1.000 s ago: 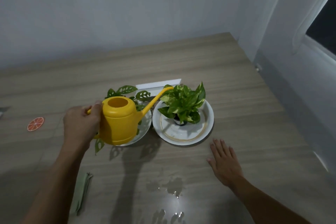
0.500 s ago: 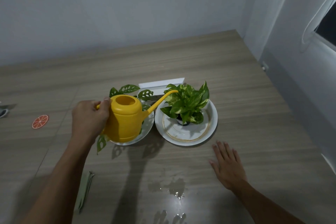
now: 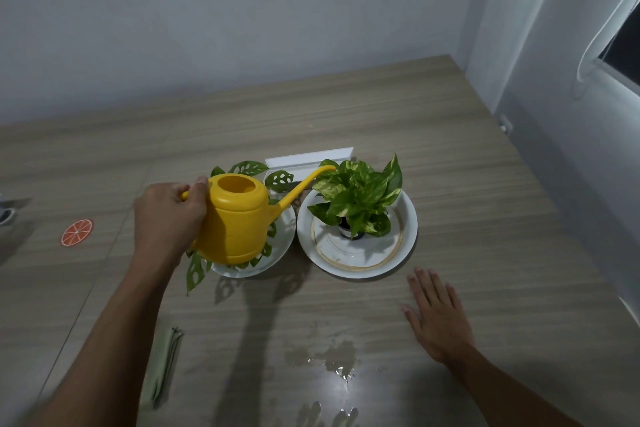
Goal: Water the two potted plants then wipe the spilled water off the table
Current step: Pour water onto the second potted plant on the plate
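Observation:
My left hand (image 3: 169, 218) grips the handle of a yellow watering can (image 3: 239, 218), held above the left white plate (image 3: 282, 246). The can's spout tip reaches the leaves of the right potted plant (image 3: 356, 198), which stands in a small pot on the right white plate (image 3: 356, 263). The left plant (image 3: 195, 267), with holed leaves, is mostly hidden behind the can. My right hand (image 3: 438, 315) lies flat on the table, fingers spread, just in front of the right plate. Spilled water (image 3: 332, 357) glistens on the table (image 3: 485, 218) near me. A folded green cloth (image 3: 162, 367) lies beside my left forearm.
An orange-slice coaster (image 3: 77, 232) lies at the left. A white box-like object (image 3: 308, 159) sits behind the plants. The wall closes the far side, and a curtain and window are at the right. More water drops (image 3: 329, 416) show at the bottom edge.
The watering can and my left hand have shifted slightly right and up, bringing the spout further over the right plant. My right hand stays flat on the table.

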Motion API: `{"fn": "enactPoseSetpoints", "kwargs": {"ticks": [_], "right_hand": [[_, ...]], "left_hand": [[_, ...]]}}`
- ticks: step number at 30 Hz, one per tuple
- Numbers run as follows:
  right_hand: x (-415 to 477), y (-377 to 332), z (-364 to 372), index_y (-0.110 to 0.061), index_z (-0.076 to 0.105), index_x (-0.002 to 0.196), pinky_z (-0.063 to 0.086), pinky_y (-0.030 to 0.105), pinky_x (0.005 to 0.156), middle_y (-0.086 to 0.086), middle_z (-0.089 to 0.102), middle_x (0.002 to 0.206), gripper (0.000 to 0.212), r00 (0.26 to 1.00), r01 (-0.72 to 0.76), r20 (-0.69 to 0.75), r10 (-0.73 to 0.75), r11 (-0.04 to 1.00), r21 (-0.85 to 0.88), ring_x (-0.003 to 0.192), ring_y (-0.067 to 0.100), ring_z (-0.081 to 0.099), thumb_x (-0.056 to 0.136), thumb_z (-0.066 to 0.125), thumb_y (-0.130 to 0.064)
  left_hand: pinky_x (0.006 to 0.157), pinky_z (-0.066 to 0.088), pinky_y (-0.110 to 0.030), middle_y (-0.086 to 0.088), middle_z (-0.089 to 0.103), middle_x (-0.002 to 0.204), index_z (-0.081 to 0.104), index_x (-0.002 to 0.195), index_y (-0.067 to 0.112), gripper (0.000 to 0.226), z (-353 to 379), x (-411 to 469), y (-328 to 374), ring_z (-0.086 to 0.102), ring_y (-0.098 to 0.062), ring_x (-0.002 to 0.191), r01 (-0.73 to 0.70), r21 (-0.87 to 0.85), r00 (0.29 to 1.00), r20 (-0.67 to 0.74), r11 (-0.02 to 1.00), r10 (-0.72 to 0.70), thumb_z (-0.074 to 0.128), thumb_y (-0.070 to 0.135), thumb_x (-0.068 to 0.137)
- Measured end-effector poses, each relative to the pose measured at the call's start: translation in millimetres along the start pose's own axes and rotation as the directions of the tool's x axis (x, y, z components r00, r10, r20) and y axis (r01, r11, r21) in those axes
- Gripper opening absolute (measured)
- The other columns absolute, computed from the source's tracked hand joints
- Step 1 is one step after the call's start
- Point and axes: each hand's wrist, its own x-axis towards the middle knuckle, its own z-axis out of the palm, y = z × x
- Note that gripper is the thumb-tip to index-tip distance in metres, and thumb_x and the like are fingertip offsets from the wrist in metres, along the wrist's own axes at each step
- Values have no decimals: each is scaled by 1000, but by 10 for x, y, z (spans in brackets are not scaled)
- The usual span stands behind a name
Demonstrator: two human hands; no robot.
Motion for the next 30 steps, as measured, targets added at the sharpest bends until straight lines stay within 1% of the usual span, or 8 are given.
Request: {"fn": "enactPoseSetpoints", "kwargs": {"ticks": [4,7,11,14,20,23,27,30], "right_hand": [[0,1,8,-19,29,152,15,47,119,2,23,161,68,1000,3,1,-3,1000,0,149,23,16,94,20,-55],[0,10,17,-20,28,152,13,46,119,2,22,161,68,1000,2,3,-2,1000,-10,149,23,14,94,19,-56],[-3,14,18,-19,29,151,12,46,118,2,23,161,68,1000,1,16,0,1000,-17,149,24,17,95,19,-55],[-3,13,8,-19,30,151,8,44,117,3,24,160,68,1000,-1,26,1,1000,-11,148,24,18,95,20,-55],[-2,-1,-9,-18,31,151,13,46,117,3,26,160,68,1000,-2,23,1,1000,8,148,24,20,94,22,-55],[7,5,7,-20,24,153,14,48,119,1,16,161,69,1000,-2,16,1,1000,8,150,23,12,94,18,-56],[12,11,12,-20,21,153,14,48,120,1,15,162,65,1000,-5,24,5,1000,10,150,23,10,98,30,-53],[1,2,-16,-20,25,153,19,50,119,1,18,161,66,1000,-5,26,4,1000,1,149,24,15,96,25,-54]], "left_hand": [[53,39,-34,-17,54,51,59,56,5,57,-60,-11,-41,50,-31,50,25,1,999,41,1000,-25,50,46,95],[54,38,-32,-22,58,57,62,62,0,54,-96,-37,-55,51,-32,53,53,0,997,58,999,-53,53,39,99],[51,33,-28,-17,52,51,62,63,-5,56,-135,-71,-13,46,-27,48,53,8,996,76,999,-53,53,36,99],[51,34,-30,-22,53,52,63,64,-6,56,-143,-88,45,45,-27,47,57,6,995,85,998,-57,54,36,99],[47,30,-26,-10,46,46,63,60,-2,54,-92,-84,125,43,-24,44,62,12,996,66,998,-62,55,36,98],[48,33,-27,-21,53,50,66,63,-3,54,-69,-57,127,48,-30,46,52,6,997,64,999,-52,55,37,98],[51,46,-43,-30,58,58,67,69,-9,56,-41,-25,106,57,-46,57,23,11,998,51,1000,-24,55,38,98],[49,39,-34,-30,58,58,67,71,-11,57,-38,-8,84,58,-46,56,25,26,999,40,999,-26,56,38,97]]}}
